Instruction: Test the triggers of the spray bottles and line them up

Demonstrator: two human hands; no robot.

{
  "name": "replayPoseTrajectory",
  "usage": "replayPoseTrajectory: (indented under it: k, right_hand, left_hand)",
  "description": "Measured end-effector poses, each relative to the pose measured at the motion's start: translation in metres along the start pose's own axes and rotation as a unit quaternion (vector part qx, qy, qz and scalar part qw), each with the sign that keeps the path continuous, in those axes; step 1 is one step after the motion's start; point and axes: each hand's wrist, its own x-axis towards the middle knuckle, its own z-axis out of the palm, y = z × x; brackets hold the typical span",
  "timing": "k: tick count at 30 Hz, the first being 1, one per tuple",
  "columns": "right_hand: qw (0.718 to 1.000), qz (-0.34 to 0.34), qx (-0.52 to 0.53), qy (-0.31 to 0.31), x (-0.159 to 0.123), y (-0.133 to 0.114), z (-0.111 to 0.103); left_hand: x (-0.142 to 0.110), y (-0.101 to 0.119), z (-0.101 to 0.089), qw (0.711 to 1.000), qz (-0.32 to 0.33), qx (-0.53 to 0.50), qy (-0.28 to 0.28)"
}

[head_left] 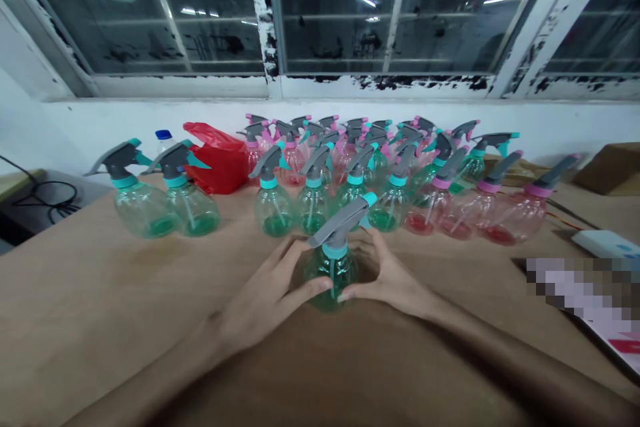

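Note:
A green spray bottle (327, 303) with a grey trigger head and teal collar stands upright on the table in front of me. My left hand (280, 287) is curved around its left side, thumb across the front. From the right, my right hand (393, 283) wraps it with the thumb low on the body. Some fingers of both hands are hidden behind the bottle. Just beyond it is a row of green spray bottles (274, 210) and pink spray bottles (456, 217), with more packed behind them.
Two green spray bottles (145, 210) stand apart at the left, near a red plastic bag (220, 163) and a blue-capped bottle (163, 136). A cardboard box (613, 170), a white device (607, 243) and a partly blurred flat item (585, 300) lie at the right. Windows rise behind the table (100, 293).

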Motion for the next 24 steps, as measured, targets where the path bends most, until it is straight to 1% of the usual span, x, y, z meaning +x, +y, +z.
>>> replayPoseTrajectory:
  k: [3, 5, 7, 10, 12, 14, 15, 17, 20, 22, 24]
  right_hand:
    - [1.0, -0.005, -0.003, -0.02, 0.004, 0.0, -0.002]
    - [0.999, -0.006, -0.016, -0.036, 0.007, -0.002, -0.003]
    - [0.997, 0.002, -0.038, -0.06, 0.01, -0.003, -0.005]
    - [0.995, 0.007, -0.041, -0.094, 0.016, -0.004, -0.004]
    - [0.994, -0.007, -0.024, -0.104, 0.021, -0.004, -0.003]
    - [0.994, -0.031, -0.017, -0.107, 0.025, -0.004, 0.0]
    - [0.993, -0.041, -0.021, -0.108, 0.027, -0.004, 0.001]
    - [0.992, -0.045, -0.047, -0.108, 0.027, -0.005, 0.002]
    - [0.984, -0.024, -0.141, -0.106, 0.021, -0.002, -0.002]
    - [0.969, -0.042, -0.219, -0.108, 0.016, 0.005, -0.008]
    - [0.947, -0.082, -0.292, -0.108, 0.011, 0.014, -0.018]
  left_hand:
    - [0.012, 0.006, -0.012, 1.0, 0.018, -0.004, -0.007]
    - [0.022, 0.009, -0.015, 0.998, 0.03, -0.051, -0.007]
    - [0.034, 0.011, -0.013, 0.991, 0.041, -0.123, -0.008]
    - [0.048, 0.015, -0.005, 0.972, 0.042, -0.232, -0.021]
    - [0.053, 0.018, -0.002, 0.953, 0.045, -0.296, -0.039]
    - [0.056, 0.021, 0.0, 0.939, 0.047, -0.339, -0.042]
    - [0.056, 0.022, 0.0, 0.937, 0.047, -0.345, -0.035]
    - [0.056, 0.021, 0.001, 0.942, 0.044, -0.332, -0.016]
    - [0.054, 0.016, 0.002, 0.955, 0.041, -0.292, 0.001]
    - [0.053, 0.014, 0.002, 0.961, 0.04, -0.275, 0.006]
    - [0.053, 0.015, 0.002, 0.965, 0.038, -0.261, 0.01]
